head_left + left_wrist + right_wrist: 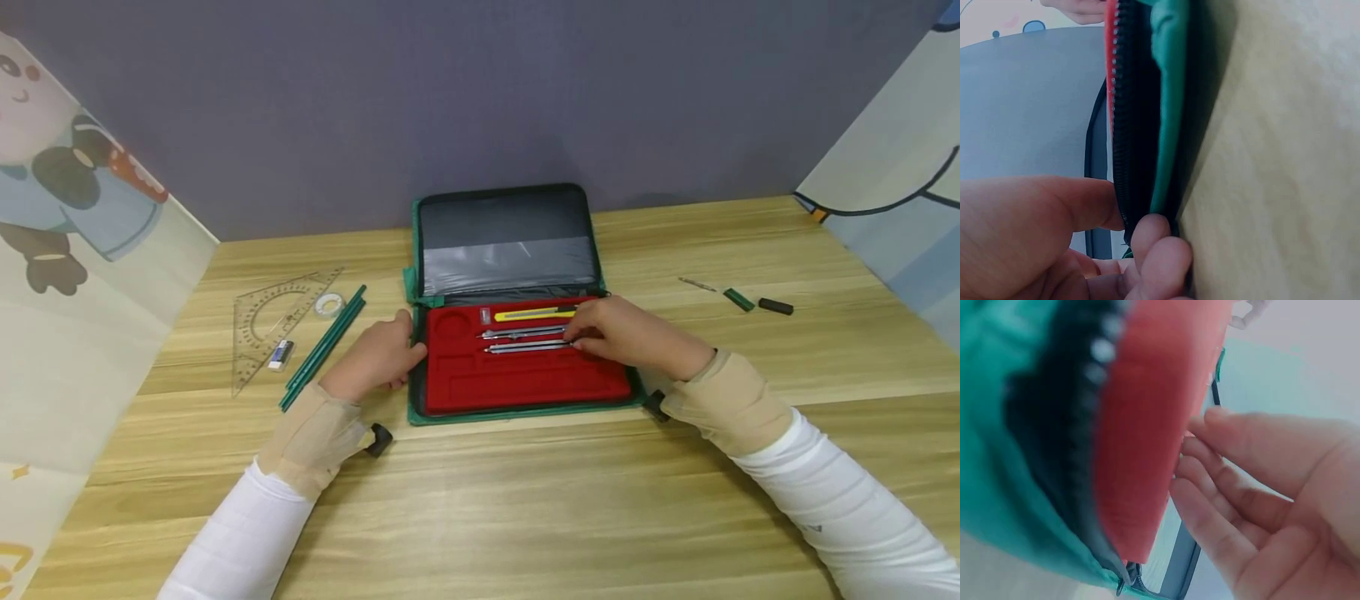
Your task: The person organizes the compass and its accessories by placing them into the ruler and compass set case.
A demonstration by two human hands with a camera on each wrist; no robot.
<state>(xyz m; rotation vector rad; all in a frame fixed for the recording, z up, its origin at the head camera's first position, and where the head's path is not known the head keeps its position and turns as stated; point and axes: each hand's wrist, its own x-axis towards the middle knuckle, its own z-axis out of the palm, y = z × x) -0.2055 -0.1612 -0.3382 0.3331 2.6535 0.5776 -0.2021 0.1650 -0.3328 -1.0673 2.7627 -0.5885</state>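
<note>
An open green zip case (495, 418) lies on the table with a red moulded tray (525, 387) inside. At its left edge, my left hand (378, 350) grips the case, thumb on top and fingertips underneath against the green cover (1172, 125). My right hand (618, 333) has its fingertips at the right ends of two slim metal drawing tools: a compass (517, 334) and a second tool (525, 347) below it. Those ends are hidden, so whether they are pinched or only touched is unclear. Above them lies a yellow utility knife (525, 316), beside a small clear box (485, 316).
Left of the case lie a clear set square (243, 342), an eraser (281, 355), a white tape roll (329, 305) and green pencils (322, 350). To the right are a thin pointed piece (697, 284), a green block (738, 299) and a black one (776, 307). A grey partition (487, 100) stands behind.
</note>
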